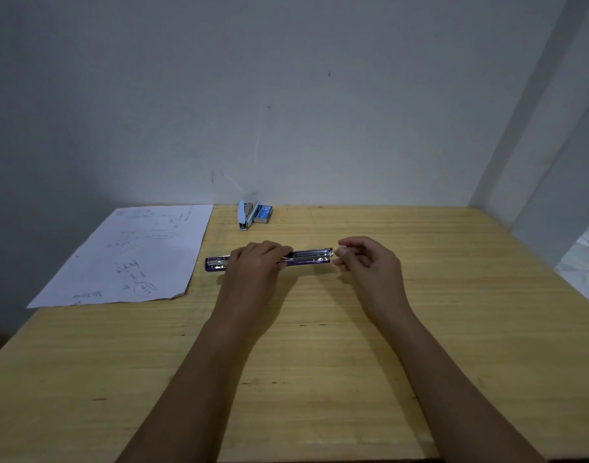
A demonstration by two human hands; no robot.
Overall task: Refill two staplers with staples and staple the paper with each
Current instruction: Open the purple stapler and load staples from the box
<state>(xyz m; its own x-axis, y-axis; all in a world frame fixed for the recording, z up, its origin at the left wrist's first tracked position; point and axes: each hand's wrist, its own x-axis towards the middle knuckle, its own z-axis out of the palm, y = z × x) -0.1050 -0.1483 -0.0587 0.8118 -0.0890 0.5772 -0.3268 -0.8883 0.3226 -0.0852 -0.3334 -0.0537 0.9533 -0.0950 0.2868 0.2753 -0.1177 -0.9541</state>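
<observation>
Forearms are reaching in from 6 o'clock over the worktop (pixel 319 362). Left hand (pixel 256 259) is hiding the middle of the opened purple stapler (pixel 311 257), its fingers curling over it and holding it. Right hand (pixel 366 262) is hovering just beside the stapler's 3 o'clock end with fingertips bunching; whether they are pinching anything is too small to tell. Blue stapler (pixel 246 215) and staple box (pixel 263 214) are lying at 12 o'clock, paper (pixel 136 255) at 10.

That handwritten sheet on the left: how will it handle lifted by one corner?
Probably floppy: the sheet looks like a single thin page lying flat. Likely very light, so it may slide on the smooth wooden table when nudged. Its near corner looks creased.
</observation>
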